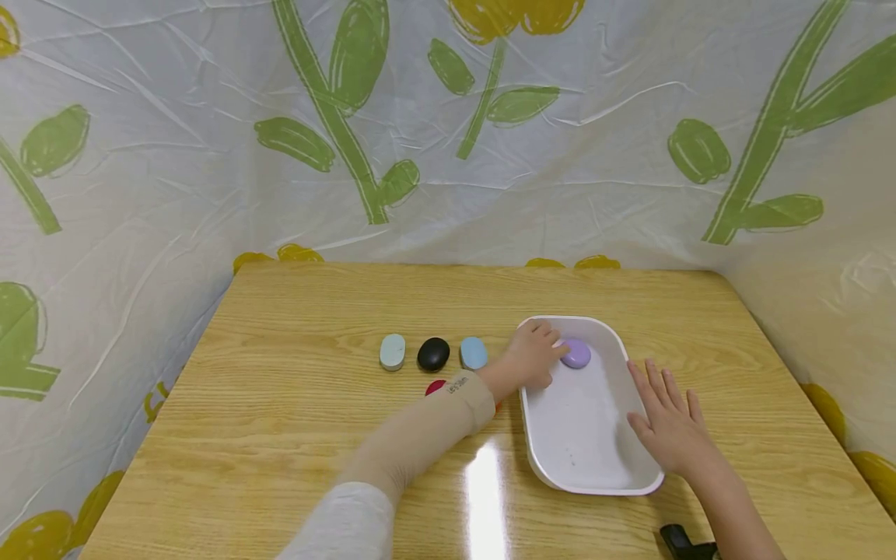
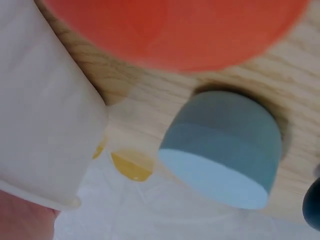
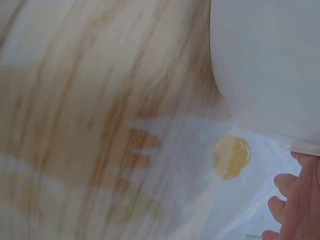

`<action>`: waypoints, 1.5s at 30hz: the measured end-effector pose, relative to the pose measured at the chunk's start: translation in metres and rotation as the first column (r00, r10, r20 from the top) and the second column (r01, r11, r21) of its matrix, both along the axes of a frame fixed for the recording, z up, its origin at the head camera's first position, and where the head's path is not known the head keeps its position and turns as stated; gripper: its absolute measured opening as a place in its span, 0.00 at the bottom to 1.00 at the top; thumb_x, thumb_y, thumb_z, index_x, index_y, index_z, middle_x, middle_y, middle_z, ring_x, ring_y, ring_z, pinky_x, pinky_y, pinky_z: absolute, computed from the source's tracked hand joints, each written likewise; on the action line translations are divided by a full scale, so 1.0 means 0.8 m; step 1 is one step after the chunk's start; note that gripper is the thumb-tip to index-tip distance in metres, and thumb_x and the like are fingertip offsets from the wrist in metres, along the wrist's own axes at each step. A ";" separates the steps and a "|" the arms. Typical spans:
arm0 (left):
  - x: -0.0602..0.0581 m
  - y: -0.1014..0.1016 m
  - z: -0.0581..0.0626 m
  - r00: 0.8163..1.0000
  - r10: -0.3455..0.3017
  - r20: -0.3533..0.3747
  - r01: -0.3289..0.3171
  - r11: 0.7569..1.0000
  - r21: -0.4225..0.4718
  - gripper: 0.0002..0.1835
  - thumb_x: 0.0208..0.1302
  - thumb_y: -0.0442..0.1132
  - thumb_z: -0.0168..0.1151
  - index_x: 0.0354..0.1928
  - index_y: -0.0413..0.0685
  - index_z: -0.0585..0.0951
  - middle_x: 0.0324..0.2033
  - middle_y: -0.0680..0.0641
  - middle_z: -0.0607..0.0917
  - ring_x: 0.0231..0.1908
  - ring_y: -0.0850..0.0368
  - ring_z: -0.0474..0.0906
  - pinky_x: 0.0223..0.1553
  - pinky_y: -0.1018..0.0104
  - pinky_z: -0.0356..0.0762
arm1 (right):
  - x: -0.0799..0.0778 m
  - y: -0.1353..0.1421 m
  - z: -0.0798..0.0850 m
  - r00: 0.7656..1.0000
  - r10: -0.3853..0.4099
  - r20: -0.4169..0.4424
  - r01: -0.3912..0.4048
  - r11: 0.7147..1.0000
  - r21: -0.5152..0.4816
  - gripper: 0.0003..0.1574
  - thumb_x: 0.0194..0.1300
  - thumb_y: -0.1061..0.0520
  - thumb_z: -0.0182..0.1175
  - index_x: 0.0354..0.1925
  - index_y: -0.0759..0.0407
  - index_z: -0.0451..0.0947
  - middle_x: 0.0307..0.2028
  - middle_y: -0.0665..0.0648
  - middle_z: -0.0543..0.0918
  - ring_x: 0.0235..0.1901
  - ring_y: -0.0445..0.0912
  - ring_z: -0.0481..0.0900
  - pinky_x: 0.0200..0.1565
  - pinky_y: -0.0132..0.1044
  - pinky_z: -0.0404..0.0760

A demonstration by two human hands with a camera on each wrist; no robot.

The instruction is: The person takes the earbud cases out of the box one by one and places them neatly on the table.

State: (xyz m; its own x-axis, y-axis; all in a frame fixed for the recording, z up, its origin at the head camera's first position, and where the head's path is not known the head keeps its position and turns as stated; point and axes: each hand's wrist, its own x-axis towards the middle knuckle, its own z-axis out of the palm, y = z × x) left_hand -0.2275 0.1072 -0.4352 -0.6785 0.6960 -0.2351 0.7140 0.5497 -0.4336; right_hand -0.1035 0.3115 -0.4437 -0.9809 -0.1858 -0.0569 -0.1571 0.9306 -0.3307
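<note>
My left hand reaches over the left rim of a white plastic basin. Its fingers are loosely bent beside a smooth purple oval piece on the basin floor; whether a fingertip touches it is unclear. Nothing shows in the hand, though its palm side is hidden. My right hand lies along the basin's right rim with its fingers straight. Left of the basin sit a light blue oval piece, a black one and a pale green one. Under my left arm, a red piece is partly covered.
An orange piece fills the top of the left wrist view. Near the table's front right lies a black object, partly behind my right forearm. Floral sheeting hangs behind and beside the wooden table.
</note>
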 end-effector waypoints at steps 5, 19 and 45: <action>0.002 0.007 -0.004 0.997 0.069 -0.029 -0.072 0.992 -0.107 0.35 0.58 0.67 0.43 0.68 0.77 0.49 0.62 0.60 0.59 0.60 0.64 0.53 0.57 0.68 0.50 | 0.000 0.000 0.001 1.000 0.001 -0.002 -0.001 1.000 -0.003 0.45 0.69 0.54 0.43 0.71 0.47 0.27 0.70 0.61 0.28 0.67 0.59 0.22 0.58 0.64 0.23; 0.007 0.009 -0.008 0.995 0.081 -0.057 -0.088 0.988 -0.129 0.24 0.68 0.55 0.38 0.66 0.76 0.54 0.54 0.60 0.65 0.52 0.64 0.59 0.53 0.67 0.51 | 0.000 -0.002 0.001 1.000 0.004 -0.020 -0.004 1.000 -0.012 0.45 0.68 0.55 0.44 0.71 0.48 0.27 0.70 0.62 0.28 0.67 0.59 0.22 0.58 0.64 0.23; 0.032 -0.083 0.056 0.987 0.006 -0.160 0.058 0.919 0.390 0.21 0.62 0.59 0.47 0.56 0.66 0.65 0.47 0.51 0.68 0.48 0.57 0.65 0.48 0.65 0.63 | 0.001 -0.003 0.002 1.000 -0.006 0.003 0.006 1.000 -0.005 0.45 0.69 0.55 0.44 0.71 0.49 0.27 0.69 0.62 0.27 0.67 0.61 0.24 0.58 0.63 0.21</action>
